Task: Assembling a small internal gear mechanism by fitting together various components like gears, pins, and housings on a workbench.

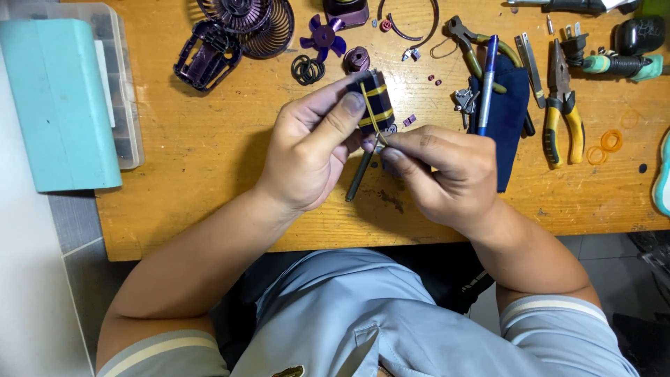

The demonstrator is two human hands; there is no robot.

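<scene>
two hands meet over the wooden bench (209, 153). the left hand (310, 150) has a tight grip on a small dark block (373, 102) with yellow bands, lifted up to see. the right hand (440, 171), just beside the block, pinches its yellow wire (373, 119) so it stays tight.

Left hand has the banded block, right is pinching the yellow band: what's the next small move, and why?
Probably draw the band a little further with the right hand while the left hand keeps the dark block steady. The band runs loose from the block down to the right fingertips, and the left thumb is pressed on the block's side.
</scene>
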